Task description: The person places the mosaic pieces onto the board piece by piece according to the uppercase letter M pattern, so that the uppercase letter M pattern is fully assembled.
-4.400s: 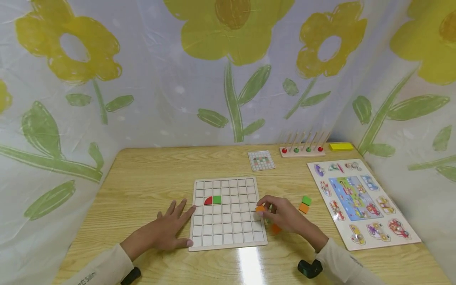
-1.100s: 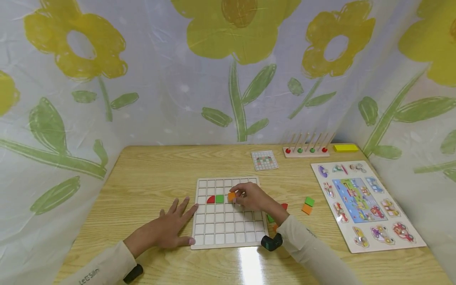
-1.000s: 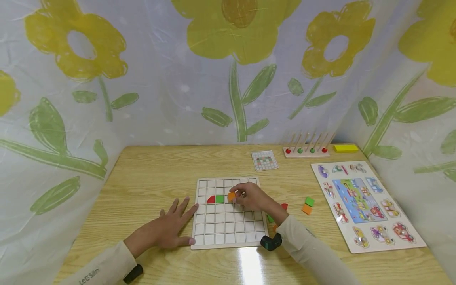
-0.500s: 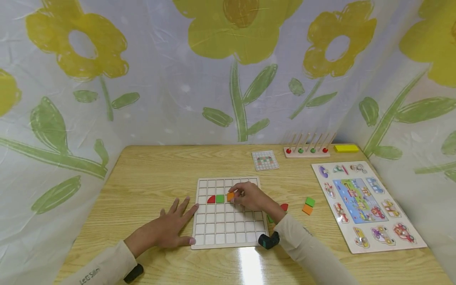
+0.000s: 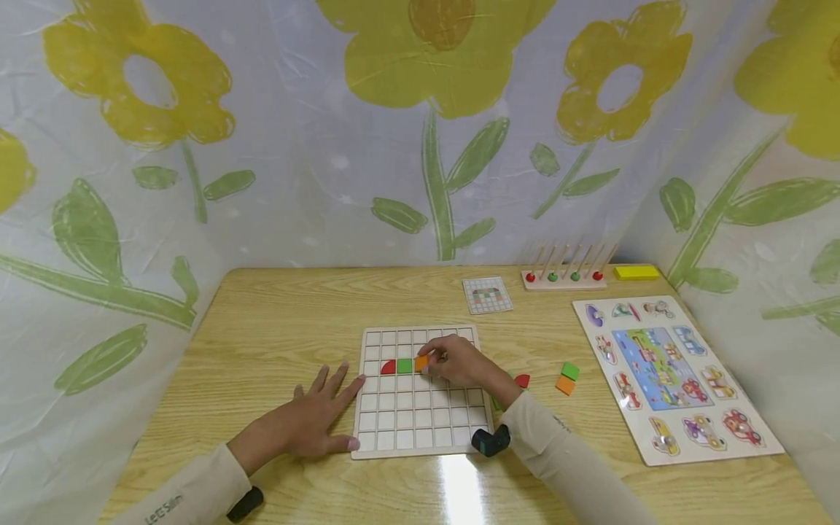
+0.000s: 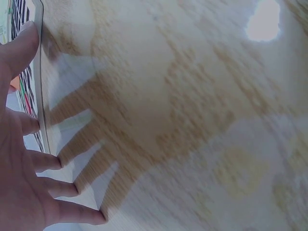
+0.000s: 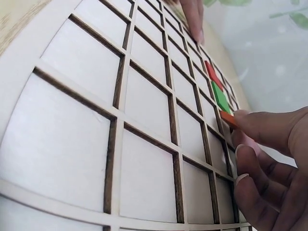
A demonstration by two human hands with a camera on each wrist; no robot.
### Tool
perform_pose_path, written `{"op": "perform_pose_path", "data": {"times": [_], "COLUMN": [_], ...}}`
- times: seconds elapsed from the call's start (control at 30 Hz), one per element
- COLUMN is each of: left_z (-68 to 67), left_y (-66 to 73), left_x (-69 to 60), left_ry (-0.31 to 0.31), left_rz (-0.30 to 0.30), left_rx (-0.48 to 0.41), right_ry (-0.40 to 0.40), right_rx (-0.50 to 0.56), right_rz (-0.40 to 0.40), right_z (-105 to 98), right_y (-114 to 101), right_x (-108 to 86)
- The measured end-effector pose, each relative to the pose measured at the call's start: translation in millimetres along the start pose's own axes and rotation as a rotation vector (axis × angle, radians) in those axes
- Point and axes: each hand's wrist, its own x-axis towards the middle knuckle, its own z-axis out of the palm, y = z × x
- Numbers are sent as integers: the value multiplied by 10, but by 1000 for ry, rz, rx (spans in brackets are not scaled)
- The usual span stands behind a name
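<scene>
A pale wooden grid board [image 5: 423, 419] lies on the table. In its third row sit a red quarter-circle tile [image 5: 389, 367] and, beside it, a green square tile [image 5: 404, 366]. My right hand [image 5: 459, 362] pinches an orange square tile [image 5: 421, 363] at the cell right of the green one; in the right wrist view that orange tile [image 7: 228, 119] looks tilted, with thumb and finger on its edge. My left hand [image 5: 318, 419] lies with spread fingers at the board's left edge, thumb and a fingertip touching the frame.
Right of the board are a red tile [image 5: 522, 380] and green pieces partly hidden by my right arm. Farther right lie a green tile [image 5: 570, 371] and an orange tile [image 5: 565, 385], then a picture puzzle board [image 5: 656, 430]. Behind are a pattern card [image 5: 487, 295], a peg stand [image 5: 564, 284] and a yellow block [image 5: 636, 273].
My right hand has carried the orange tile from the board's right edge onto the grid, then slightly left against the green tile. The left hand has stayed in place.
</scene>
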Motion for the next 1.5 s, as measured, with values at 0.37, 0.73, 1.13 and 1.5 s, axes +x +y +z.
{"op": "perform_pose_path", "data": {"times": [0.37, 0.73, 1.13, 1.5], "left_z": [-16, -8, -14, -37], "left_y": [21, 18, 15, 39], "left_x": [-8, -3, -9, -18], "left_ry": [-1, -2, 2, 4], "left_rz": [-13, -7, 2, 3], "left_rx": [-2, -9, -6, -4], "right_ry": [-9, 3, 12, 12], "right_rx": [-8, -48, -60, -92], "right_rz": [34, 33, 66, 64], "right_z": [15, 4, -3, 9], "right_y": [13, -5, -18, -20], "right_x": [28, 26, 20, 28]}}
